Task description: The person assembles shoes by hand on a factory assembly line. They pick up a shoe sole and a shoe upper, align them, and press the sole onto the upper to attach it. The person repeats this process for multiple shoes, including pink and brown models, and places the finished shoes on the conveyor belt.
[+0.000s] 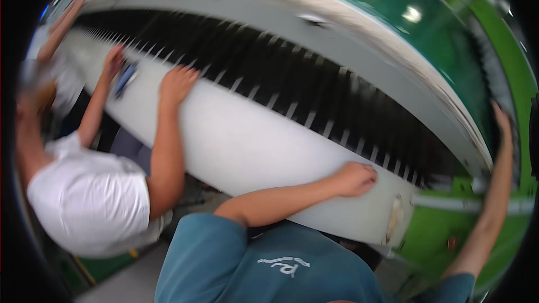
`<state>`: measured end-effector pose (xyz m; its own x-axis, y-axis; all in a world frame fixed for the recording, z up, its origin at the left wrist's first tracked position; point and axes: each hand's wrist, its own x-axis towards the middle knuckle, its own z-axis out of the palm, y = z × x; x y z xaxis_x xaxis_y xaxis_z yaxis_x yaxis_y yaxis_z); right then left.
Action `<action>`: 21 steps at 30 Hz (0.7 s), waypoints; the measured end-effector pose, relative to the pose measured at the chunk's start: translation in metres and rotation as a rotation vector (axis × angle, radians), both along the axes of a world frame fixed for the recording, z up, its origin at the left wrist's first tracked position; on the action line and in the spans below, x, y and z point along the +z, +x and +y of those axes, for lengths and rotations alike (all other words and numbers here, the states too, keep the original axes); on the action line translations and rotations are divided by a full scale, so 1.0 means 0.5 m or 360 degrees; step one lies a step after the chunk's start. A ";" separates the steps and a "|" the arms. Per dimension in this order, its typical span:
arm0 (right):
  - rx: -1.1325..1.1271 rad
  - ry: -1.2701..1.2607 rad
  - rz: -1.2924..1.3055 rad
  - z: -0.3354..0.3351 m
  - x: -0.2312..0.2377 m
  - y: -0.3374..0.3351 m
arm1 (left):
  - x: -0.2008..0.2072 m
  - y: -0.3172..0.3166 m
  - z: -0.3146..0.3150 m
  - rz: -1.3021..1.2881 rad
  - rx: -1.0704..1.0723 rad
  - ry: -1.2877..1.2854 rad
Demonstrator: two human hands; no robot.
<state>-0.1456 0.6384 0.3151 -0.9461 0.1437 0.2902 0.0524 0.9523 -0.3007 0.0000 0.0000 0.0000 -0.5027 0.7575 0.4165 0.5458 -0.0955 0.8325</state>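
Note:
My left hand (355, 179) rests on a long white panel (252, 134), close to the row of thin metal pins (311, 119) along its far edge. Its fingers are curled in, and whatever they may hold is hidden. My right hand (501, 120) is raised at the far right, beside the upright green machine frame (514, 73). The fingers there look stretched upward, somewhat blurred, with nothing seen in them. A dark gap (359, 98) runs behind the pins, below a curved grey beam (337, 33).
To my left a co-worker in a white shirt (92, 202) has both hands at the panel's far edge, near a small blue object (126, 77). Another person's arm (62, 25) shows beyond. Green sheet material (415, 39) covers the top. A pale strip (394, 213) lies on the panel's right end.

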 end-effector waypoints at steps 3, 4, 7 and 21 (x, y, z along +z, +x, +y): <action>-0.0419 -0.0023 0.0022 -0.389 0.047 0.057 | 0.033 -0.041 -0.053 -0.0298 0.0173 -0.0108; -0.0309 -0.0282 0.0168 -0.520 0.059 0.104 | 0.048 -0.047 -0.057 -0.0403 0.0167 -0.0004; -0.0123 -0.0726 0.0315 -0.743 0.072 0.308 | 0.119 -0.059 -0.058 -0.0836 0.0105 0.0284; 0.0345 -0.0741 0.0632 -1.146 -0.218 0.565 | 0.404 -0.077 -0.177 -0.0968 0.0476 0.1124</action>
